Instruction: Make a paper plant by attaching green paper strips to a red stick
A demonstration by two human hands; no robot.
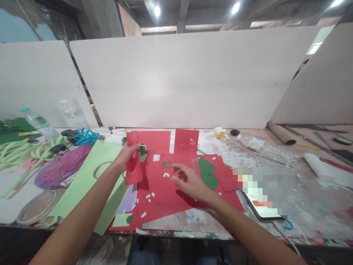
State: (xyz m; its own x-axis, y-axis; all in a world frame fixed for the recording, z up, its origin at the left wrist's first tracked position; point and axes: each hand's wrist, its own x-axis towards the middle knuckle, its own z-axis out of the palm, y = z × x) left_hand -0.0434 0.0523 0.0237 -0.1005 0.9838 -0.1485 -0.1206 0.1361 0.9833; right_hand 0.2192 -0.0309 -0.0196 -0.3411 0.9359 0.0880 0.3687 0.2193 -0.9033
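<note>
My left hand (127,154) grips a narrow piece of red paper (133,170), raised over the left side of the pile. Close to its fingertips is a small dark green piece (142,150); whether the fingers touch it I cannot tell. My right hand (190,181) hovers low above a large sheet of red paper (162,195), fingers bent and apart, with nothing visible in them. Just left of its fingertips lie a small green scrap with a round hole (167,164) and a curved white scrap (166,175). A larger dark green paper (207,173) lies beyond this hand.
Light green paper (82,184) and a tape roll (38,207) lie at left, beside a purple mesh bundle (62,167). A phone (261,206) with a cable is at right. Plastic bottles (253,142) and a cardboard tube (281,133) lie farther back, before a white partition (179,81).
</note>
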